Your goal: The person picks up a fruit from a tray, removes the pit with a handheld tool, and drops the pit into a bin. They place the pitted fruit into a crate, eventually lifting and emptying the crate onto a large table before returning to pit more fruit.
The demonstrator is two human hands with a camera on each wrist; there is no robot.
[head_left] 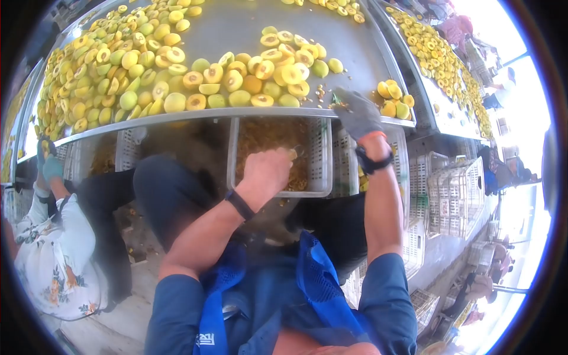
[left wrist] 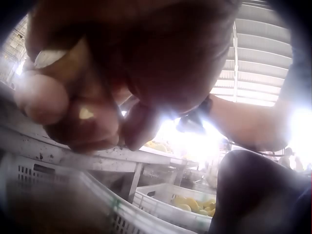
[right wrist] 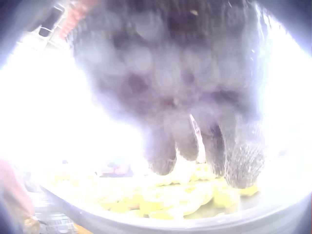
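My bare left hand (head_left: pixel 267 173) is curled above a white crate (head_left: pixel 281 194) with brownish bits in it. Its fingertips pinch a small tool (head_left: pixel 293 154); in the left wrist view the tool has a brown body and a shiny curved metal edge (left wrist: pixel 48 58). My right hand (head_left: pixel 360 115), in a grey glove, reaches over the front edge of the metal table (head_left: pixel 231 29). Its fingers are extended, low over the tabletop beside small scattered pits (head_left: pixel 320 93). Halved yellow peaches (head_left: pixel 284 65) lie left of it, and a smaller cluster of peaches (head_left: pixel 394 97) lies right.
A large peach pile (head_left: pixel 118 71) covers the table's left side. Stacked white crates (head_left: pixel 455 192) stand at the right on the floor. Another person (head_left: pixel 56 254) sits close at my left. A second fruit-covered table (head_left: pixel 441 71) is beyond the right edge.
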